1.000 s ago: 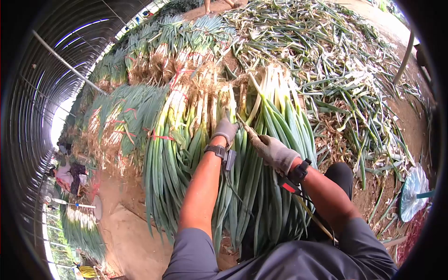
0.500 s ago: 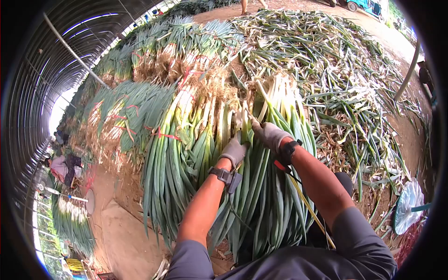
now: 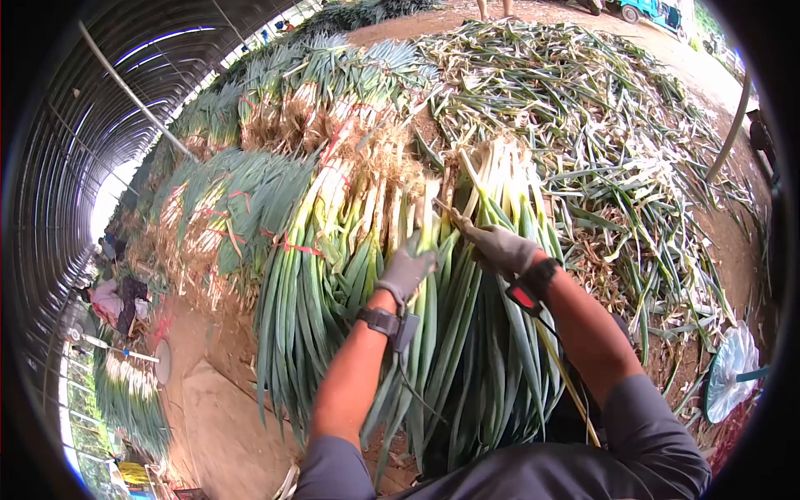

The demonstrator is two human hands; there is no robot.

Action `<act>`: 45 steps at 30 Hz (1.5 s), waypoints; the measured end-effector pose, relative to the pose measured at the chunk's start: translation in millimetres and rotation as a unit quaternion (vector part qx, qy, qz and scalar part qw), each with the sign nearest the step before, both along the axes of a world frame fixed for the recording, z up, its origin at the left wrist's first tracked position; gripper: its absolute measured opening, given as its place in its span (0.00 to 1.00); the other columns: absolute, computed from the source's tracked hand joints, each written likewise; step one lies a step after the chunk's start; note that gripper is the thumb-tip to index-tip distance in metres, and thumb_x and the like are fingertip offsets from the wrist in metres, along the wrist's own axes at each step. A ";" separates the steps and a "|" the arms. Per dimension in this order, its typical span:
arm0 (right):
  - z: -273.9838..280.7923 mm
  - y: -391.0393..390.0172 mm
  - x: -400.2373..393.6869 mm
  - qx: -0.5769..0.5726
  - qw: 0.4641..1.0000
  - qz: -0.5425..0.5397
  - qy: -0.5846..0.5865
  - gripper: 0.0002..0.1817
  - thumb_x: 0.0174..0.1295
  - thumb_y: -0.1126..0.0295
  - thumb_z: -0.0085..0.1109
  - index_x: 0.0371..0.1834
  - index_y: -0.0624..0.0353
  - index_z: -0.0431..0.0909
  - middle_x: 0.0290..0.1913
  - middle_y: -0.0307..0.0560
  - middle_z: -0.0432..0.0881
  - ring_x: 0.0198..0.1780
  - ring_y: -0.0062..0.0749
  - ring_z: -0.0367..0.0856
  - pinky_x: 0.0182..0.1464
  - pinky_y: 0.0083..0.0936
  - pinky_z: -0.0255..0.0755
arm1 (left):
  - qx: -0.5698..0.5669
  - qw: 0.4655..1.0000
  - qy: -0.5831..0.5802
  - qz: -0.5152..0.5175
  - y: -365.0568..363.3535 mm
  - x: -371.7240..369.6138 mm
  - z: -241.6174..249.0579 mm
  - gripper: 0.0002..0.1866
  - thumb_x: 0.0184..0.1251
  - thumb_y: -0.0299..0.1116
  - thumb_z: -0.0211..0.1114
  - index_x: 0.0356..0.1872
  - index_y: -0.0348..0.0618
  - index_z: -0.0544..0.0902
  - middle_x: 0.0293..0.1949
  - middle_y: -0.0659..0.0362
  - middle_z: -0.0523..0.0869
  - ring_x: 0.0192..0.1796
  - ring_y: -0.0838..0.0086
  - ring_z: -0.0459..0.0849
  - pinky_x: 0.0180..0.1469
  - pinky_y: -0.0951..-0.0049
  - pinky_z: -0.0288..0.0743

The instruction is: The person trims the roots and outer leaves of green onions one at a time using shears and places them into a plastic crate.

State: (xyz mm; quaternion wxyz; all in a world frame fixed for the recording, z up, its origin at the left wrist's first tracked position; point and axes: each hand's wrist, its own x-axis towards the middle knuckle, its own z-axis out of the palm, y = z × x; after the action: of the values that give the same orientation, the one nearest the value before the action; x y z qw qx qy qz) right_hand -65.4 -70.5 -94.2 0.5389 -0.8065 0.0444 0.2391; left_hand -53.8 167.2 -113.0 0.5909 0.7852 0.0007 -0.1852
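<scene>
Long green onions (image 3: 492, 333) lie in front of me, white stems and roots away from me, leaves towards my lap. My left hand (image 3: 407, 268), in a grey glove, is closed round a green onion stem in the middle. To its right my right hand (image 3: 497, 247), also gloved, is closed on a small thin tool (image 3: 442, 204) that points at the stems. A bundle with a red tie (image 3: 300, 247) lies left of my left hand. Peeled white stems (image 3: 504, 167) lie beyond my right hand.
Tied bundles (image 3: 208, 208) fill the left and back. Loose leaves (image 3: 600, 150) cover the right side. A clear plastic-covered round thing (image 3: 730, 372) stands at lower right. Cardboard (image 3: 221, 417) lies lower left. A person's legs (image 3: 495, 8) and a blue vehicle (image 3: 646, 12) show far back.
My left hand has shifted slightly left, with a pale stem now showing above it. My right hand has moved slightly right and down, away from the left. The far legs have changed position.
</scene>
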 end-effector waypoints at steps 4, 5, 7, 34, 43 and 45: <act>24.7 -39.7 -41.4 0.044 0.998 0.033 0.036 0.44 0.69 0.24 0.40 0.35 0.59 0.81 0.21 0.39 0.75 0.19 0.23 0.72 0.22 0.27 0.66 | 0.145 0.971 -0.187 -0.039 0.9 47.7 34.8 0.38 0.74 0.39 0.68 0.79 0.37 0.63 0.60 0.47 0.86 0.62 0.67 0.85 0.63 0.71 0.78; 37.4 -46.6 -51.7 0.041 0.998 -0.013 0.055 0.42 0.71 0.26 0.41 0.38 0.60 0.81 0.21 0.39 0.74 0.19 0.23 0.72 0.21 0.26 0.65 | 0.101 0.977 -0.181 -0.044 -11.9 47.4 73.6 0.38 0.73 0.41 0.68 0.79 0.38 0.64 0.61 0.46 0.85 0.63 0.67 0.83 0.67 0.70 0.75; 25.6 -63.0 -59.9 0.153 0.980 -0.126 0.009 0.35 0.75 0.32 0.43 0.49 0.58 0.80 0.25 0.38 0.76 0.19 0.20 0.73 0.19 0.20 0.67 | 0.034 0.972 -0.220 -0.070 -31.1 64.6 129.8 0.38 0.73 0.43 0.69 0.78 0.38 0.65 0.61 0.47 0.85 0.61 0.68 0.83 0.67 0.69 0.74; -9.9 5.8 -33.4 0.147 0.984 -0.070 0.066 0.39 0.75 0.31 0.41 0.30 0.59 0.77 0.19 0.40 0.73 0.18 0.27 0.71 0.22 0.28 0.64 | 0.232 0.965 -0.060 -0.110 -12.5 11.5 -86.2 0.25 0.79 0.49 0.56 0.56 0.35 0.84 0.44 0.42 0.90 0.49 0.55 0.89 0.51 0.58 0.79; -32.1 10.0 -32.1 0.185 0.978 -0.075 0.063 0.36 0.75 0.31 0.41 0.27 0.54 0.75 0.15 0.37 0.69 0.15 0.24 0.66 0.19 0.27 0.57 | 0.483 0.836 -0.260 -0.005 -49.1 86.4 -109.7 0.22 0.67 0.53 0.66 0.49 0.47 0.87 0.49 0.46 0.90 0.52 0.50 0.89 0.54 0.54 0.83; -35.8 5.5 -31.0 0.206 0.972 -0.091 0.069 0.33 0.76 0.34 0.44 0.30 0.53 0.75 0.18 0.36 0.70 0.16 0.23 0.66 0.20 0.26 0.58 | 0.522 0.829 -0.199 -0.038 -62.1 100.7 -91.9 0.24 0.65 0.55 0.67 0.50 0.47 0.88 0.50 0.46 0.90 0.53 0.51 0.89 0.54 0.54 0.83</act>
State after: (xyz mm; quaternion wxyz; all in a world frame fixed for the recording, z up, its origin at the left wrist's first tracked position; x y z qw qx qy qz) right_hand -96.4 -65.0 -130.0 0.7090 -0.6519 0.1045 0.2479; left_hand 46.9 105.2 -204.9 0.0729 0.9959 -0.0502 -0.0197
